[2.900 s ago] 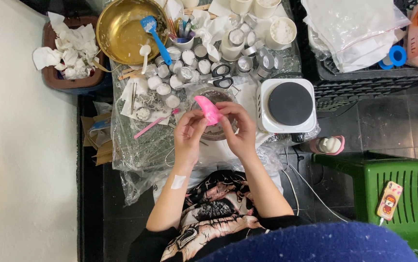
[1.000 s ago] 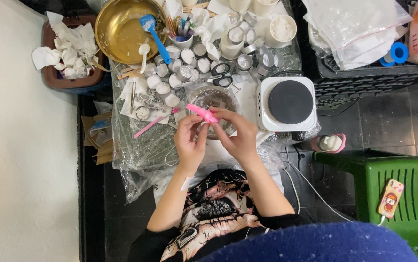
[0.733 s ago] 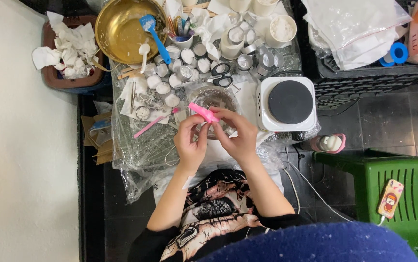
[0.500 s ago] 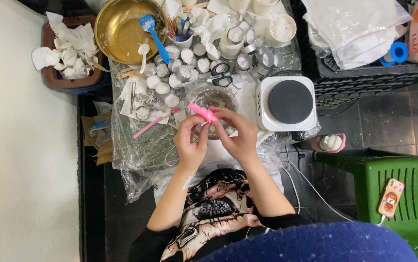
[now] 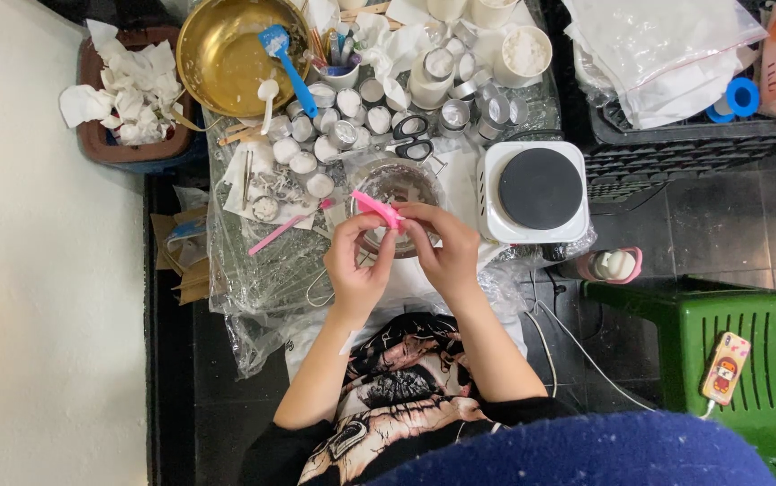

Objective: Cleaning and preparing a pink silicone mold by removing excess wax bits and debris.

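Note:
My left hand [image 5: 355,265] and my right hand [image 5: 442,247] meet over a round glass bowl [image 5: 397,180] on the low plastic-covered table [image 5: 253,261]. Both hands pinch a small pink flat tool [image 5: 375,209], held tilted just above the bowl's near rim. What is under the fingers is hidden. Several small white-filled tin cups [image 5: 302,162] stand just beyond the bowl, beside black-handled scissors [image 5: 413,137]. A second pink stick [image 5: 282,232] lies on the table to the left of my left hand.
A brass bowl [image 5: 221,54] with a blue spatula [image 5: 284,58] sits at the far left. A white single hot plate [image 5: 536,191] stands right of the glass bowl. A tray of crumpled tissues [image 5: 131,90], a green stool [image 5: 739,333] with a phone [image 5: 725,367], plastic bags [image 5: 658,49].
The pink tool has come down from a raised position to just over the bowl's near rim, with both hands lowered slightly toward me. In the last second almost nothing moves.

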